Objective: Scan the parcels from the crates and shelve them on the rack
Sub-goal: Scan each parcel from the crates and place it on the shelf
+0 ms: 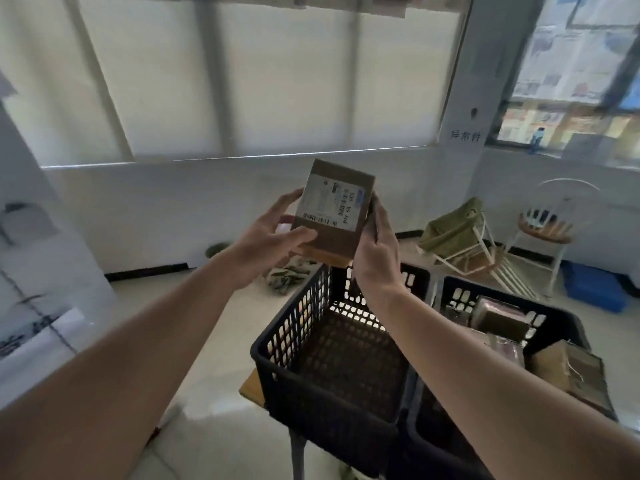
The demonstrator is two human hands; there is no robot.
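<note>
A small brown cardboard parcel point(334, 209) with a white shipping label and barcode is held up in front of me, above the crates. My left hand point(273, 242) grips its left side, thumb across the lower front. My right hand point(375, 242) grips its right edge. Below stands a black plastic crate point(294, 344) with nothing visible inside. To its right a second black crate point(561, 323) holds several brown parcels point(568, 372). No scanner and no rack are in view.
The crates sit on a small wooden table point(251, 384). A folded chair with green fabric point(460, 237) and a white round-backed chair point(550, 230) stand at the back right. A blue bin point(594, 289) lies on the floor. Green cloth point(289, 273) lies behind the crate.
</note>
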